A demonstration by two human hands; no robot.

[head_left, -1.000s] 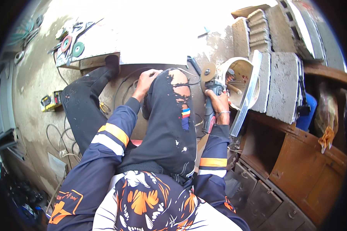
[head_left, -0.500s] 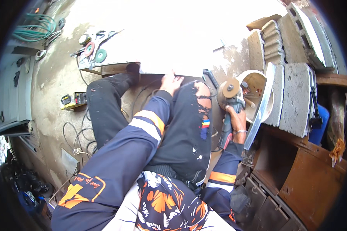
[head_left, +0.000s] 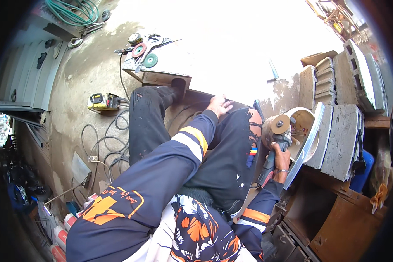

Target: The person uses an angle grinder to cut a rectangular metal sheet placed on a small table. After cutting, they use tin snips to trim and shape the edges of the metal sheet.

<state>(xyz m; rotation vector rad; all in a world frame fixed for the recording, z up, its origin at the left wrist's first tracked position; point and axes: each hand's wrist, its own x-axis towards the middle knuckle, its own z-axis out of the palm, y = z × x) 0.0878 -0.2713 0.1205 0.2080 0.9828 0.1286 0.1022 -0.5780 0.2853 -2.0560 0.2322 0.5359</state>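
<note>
Angle grinder (head_left: 273,150): clamped in my right hand (head_left: 282,160), disc up, just right of my right knee (head_left: 244,131); risk judged is the wheel catching trouser cloth or kicking off the curved metal piece (head_left: 305,135) beyond it. Left hand (head_left: 219,105): fingers spread flat on the pale bench (head_left: 231,65) edge ahead of that knee, holding nothing; a slip there could tip me toward the disc.
</note>
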